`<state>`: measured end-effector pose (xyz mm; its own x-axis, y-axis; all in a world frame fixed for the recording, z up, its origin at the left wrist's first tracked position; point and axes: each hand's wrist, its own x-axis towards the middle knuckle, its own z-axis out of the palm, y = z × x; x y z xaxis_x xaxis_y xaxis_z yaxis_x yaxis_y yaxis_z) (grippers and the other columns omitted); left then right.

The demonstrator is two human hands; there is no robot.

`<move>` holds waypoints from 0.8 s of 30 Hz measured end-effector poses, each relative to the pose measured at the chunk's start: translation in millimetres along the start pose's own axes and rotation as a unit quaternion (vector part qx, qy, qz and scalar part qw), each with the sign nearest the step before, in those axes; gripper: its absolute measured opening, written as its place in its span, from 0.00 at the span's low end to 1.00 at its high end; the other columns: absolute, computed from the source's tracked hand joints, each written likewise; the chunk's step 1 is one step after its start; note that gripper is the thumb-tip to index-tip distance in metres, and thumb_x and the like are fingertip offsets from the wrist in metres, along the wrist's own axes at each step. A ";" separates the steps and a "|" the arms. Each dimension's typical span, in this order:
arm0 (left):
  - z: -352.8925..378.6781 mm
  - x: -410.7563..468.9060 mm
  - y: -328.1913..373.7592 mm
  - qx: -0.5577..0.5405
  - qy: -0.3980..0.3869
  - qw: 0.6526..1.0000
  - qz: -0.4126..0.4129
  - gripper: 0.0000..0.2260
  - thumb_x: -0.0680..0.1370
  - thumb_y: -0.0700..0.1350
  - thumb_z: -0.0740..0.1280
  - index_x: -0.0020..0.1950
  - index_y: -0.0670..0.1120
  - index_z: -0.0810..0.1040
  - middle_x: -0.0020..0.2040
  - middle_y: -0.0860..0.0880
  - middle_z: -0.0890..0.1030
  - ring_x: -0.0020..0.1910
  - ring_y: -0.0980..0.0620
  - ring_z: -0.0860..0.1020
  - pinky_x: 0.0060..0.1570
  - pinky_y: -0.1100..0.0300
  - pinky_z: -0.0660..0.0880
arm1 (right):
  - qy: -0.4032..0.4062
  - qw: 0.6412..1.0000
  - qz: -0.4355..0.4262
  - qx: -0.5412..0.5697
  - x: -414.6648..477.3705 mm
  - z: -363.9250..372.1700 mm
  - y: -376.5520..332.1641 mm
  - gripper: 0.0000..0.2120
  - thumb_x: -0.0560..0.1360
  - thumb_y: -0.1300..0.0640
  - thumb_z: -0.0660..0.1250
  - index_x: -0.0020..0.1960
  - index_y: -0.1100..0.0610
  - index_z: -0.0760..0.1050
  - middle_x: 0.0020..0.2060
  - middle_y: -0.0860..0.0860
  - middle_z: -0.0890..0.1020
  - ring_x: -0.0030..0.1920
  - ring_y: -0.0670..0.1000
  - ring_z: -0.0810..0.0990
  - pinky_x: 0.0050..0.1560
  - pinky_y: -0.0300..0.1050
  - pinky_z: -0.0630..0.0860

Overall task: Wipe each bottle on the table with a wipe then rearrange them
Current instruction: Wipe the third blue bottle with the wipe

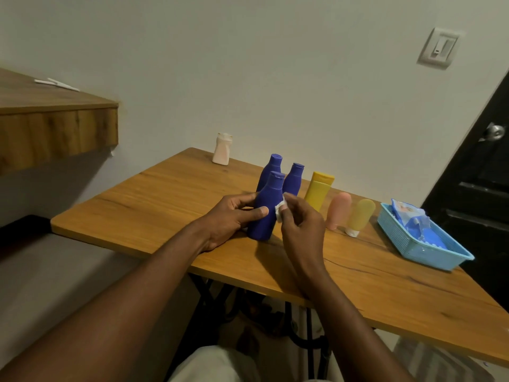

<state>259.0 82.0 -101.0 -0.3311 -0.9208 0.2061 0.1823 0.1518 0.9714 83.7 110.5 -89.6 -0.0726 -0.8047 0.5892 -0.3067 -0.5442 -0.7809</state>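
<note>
Left grip is wrapped round the body of the front bottle, thumb across its near face. Right grip pinches a small scrunched wipe against that bottle's right shoulder. The bottle is on the counter, leaning a bit. Its base is prob. down, but the hand hides part of it, so can't be sure.

Risks, all placed from the front bottle:
- Two more blue bottles stand just behind it, close together. A hard wipe stroke or a twist of the held one could knock them, and one would prob. take the other down.
- To its right stand a yellow tube, then a pink tube and a pale yellow tube, the last plainly on its cap. They look tippy, and the right elbow or wrist swinging out could sweep them.
- The wipe is tiny and held by fingertips only, so it may slip or ball up, leaving part of the bottle unwiped, esp. the neck and back.
- The white bottle, well behind and left, and the basket, far right, look out of harm's way.
</note>
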 end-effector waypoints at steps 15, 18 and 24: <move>-0.4 4.6 -3.3 -0.005 0.013 1.000 0.011 0.19 0.81 0.41 0.72 0.72 0.49 0.79 0.67 0.51 0.83 0.65 0.51 0.82 0.56 0.55 0.82 | -0.143 0.948 -0.145 -0.244 58.5 -20.2 -62.0 0.17 0.77 0.68 0.64 0.61 0.55 0.79 0.58 0.52 0.83 0.58 0.52 0.78 0.55 0.50 0.78; -2.5 5.5 -4.0 -0.001 0.005 1.000 0.009 0.20 0.81 0.41 0.71 0.74 0.48 0.78 0.69 0.50 0.82 0.67 0.49 0.81 0.64 0.47 0.80 | -0.095 0.962 -0.132 -0.218 61.0 -24.4 -58.1 0.13 0.78 0.66 0.66 0.59 0.56 0.80 0.54 0.51 0.84 0.54 0.50 0.80 0.53 0.53 0.81; -1.8 5.3 -3.6 0.003 0.015 1.000 -0.002 0.19 0.81 0.41 0.72 0.72 0.48 0.79 0.67 0.51 0.83 0.66 0.50 0.81 0.68 0.43 0.78 | -0.140 0.948 -0.166 -0.233 54.5 -23.2 -54.8 0.17 0.76 0.69 0.66 0.60 0.55 0.80 0.55 0.54 0.83 0.56 0.54 0.78 0.49 0.47 0.77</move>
<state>258.3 76.0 -103.6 -0.3045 -0.9313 0.1997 0.1755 0.1512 0.9728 74.5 102.0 -9.9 0.3364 -0.6742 0.6575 -0.6588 -0.6674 -0.3473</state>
